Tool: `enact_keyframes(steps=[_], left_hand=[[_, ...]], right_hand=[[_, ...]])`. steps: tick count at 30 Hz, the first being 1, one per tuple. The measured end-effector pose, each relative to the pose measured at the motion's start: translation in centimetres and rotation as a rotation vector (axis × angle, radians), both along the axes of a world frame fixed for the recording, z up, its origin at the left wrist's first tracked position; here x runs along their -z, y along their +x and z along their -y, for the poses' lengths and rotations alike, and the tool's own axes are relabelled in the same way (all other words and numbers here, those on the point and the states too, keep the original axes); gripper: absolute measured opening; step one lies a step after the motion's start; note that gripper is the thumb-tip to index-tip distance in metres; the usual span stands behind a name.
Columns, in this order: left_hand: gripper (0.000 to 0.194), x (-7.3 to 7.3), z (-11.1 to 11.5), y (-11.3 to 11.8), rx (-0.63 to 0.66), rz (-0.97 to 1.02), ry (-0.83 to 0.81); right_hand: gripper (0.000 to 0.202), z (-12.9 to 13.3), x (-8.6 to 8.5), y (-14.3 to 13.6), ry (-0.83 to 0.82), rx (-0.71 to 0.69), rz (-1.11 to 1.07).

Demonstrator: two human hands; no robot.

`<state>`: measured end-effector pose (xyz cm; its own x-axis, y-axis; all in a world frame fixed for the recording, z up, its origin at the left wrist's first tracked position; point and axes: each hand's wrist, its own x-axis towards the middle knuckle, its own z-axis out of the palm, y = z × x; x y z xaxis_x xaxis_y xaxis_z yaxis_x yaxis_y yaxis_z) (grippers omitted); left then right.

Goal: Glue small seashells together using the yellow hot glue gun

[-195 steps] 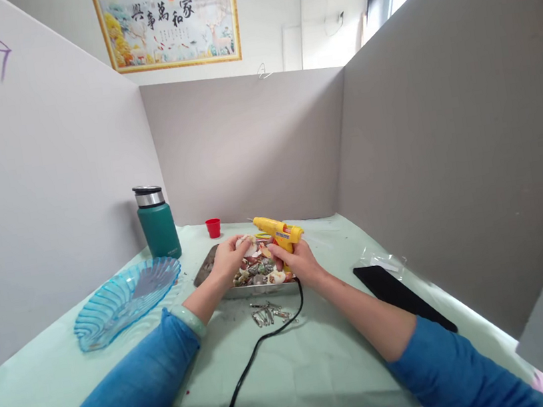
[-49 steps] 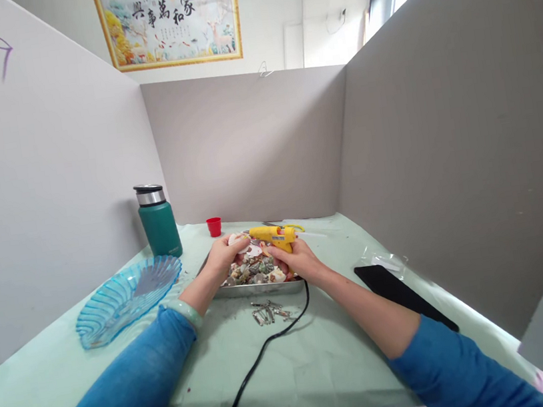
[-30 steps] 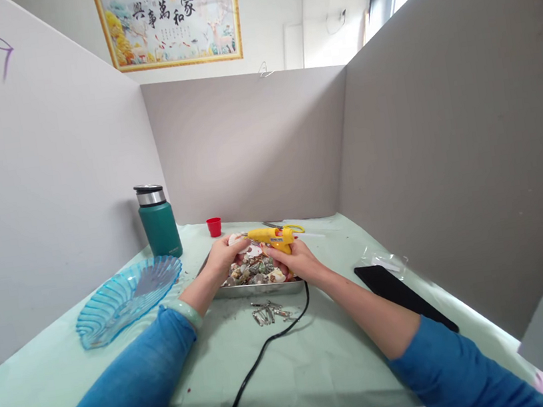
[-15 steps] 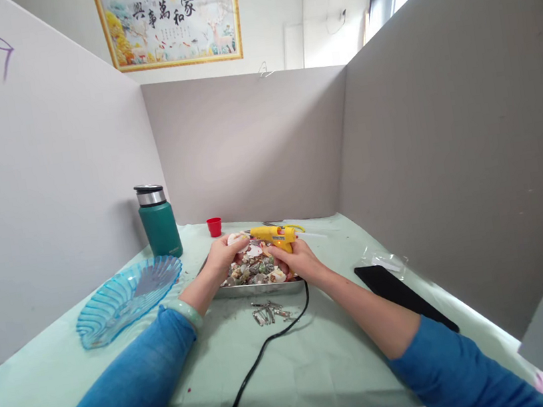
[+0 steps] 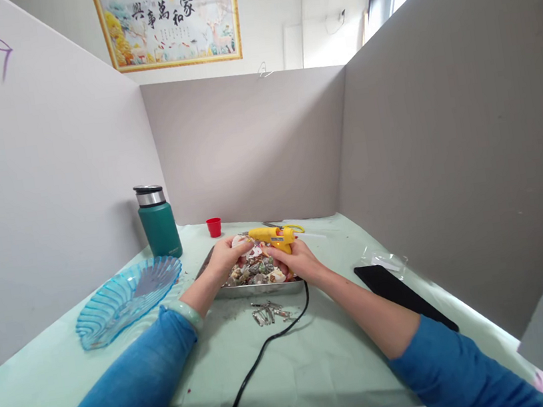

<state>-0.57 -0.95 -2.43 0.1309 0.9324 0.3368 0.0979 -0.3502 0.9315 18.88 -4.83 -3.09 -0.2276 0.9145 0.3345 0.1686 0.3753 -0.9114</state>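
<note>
My right hand (image 5: 300, 260) is wrapped round the grip of a yellow hot glue gun (image 5: 272, 234), whose nozzle points left. A black cord hangs below it. My left hand (image 5: 225, 260) pinches a pale, shell-like piece (image 5: 239, 240) close to the nozzle; the fingers hide part of it. Whether the nozzle touches the piece, I cannot tell. Beneath both hands lies a metal tray (image 5: 258, 290) filled with small mixed shells and stones (image 5: 255, 272). In front of the tray is a small heap of silvery metal clips or pins (image 5: 269, 312).
A blue clear shell-shaped dish (image 5: 118, 299) and a green bottle (image 5: 159, 226) stand left. Behind the tray are a red cup (image 5: 214, 227) and yellow-handled scissors (image 5: 297, 228). At right lie a black flat panel (image 5: 406, 296) and a plastic bag (image 5: 385, 261). The cord (image 5: 262, 350) crosses the front.
My left hand has shifted and turned slightly, lowering the pale piece a little. The glue gun has moved slightly left and down, still in my right hand.
</note>
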Motion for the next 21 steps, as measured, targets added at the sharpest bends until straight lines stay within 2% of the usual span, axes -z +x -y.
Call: enact_keyframes(steps=[21], left_hand=[[0.031,0.14,-0.4,-0.29,0.006,0.081,-0.035]], right_hand=[[0.036,0.32,-0.25,-0.05,-0.004,-0.005,0.009]])
